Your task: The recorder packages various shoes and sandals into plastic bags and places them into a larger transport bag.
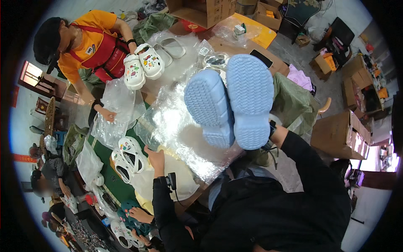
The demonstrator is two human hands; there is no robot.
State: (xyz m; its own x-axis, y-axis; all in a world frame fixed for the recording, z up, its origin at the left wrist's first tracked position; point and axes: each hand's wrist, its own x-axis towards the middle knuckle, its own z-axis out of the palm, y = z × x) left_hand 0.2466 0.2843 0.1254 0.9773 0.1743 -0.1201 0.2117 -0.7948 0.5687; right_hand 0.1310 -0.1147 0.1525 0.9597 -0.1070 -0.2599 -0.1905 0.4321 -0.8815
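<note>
- While the head view looks down on a crowded worktable, a pair of light-blue clogs (252, 101) stands out above it, right of centre, both patterned soles turned toward the camera.
- Just beside the pair's lower right edge is the right hand (277, 133), little more than its wrist showing below a black band; its fingers are hidden behind the clogs, so I cannot tell how they grip.
- Well apart, the left hand (156, 160) is just beside a pair of white clogs with colourful charms (127, 157); one digit points out toward them, but whether the fingers pinch anything I cannot tell.
- Under that forearm and hand spreads a pale cream sheet (172, 176), and shiny clear film (168, 111) covers the table between the two hands.
- At upper left, a co-worker in an orange shirt and red apron (103, 54) has one hand on a clear plastic bag (115, 98); the other arm reaches behind a second charm-covered white pair (142, 67).
- Beyond the blue clogs lies a dark phone (261, 59); a cardboard box (333, 134) stands at right.
</note>
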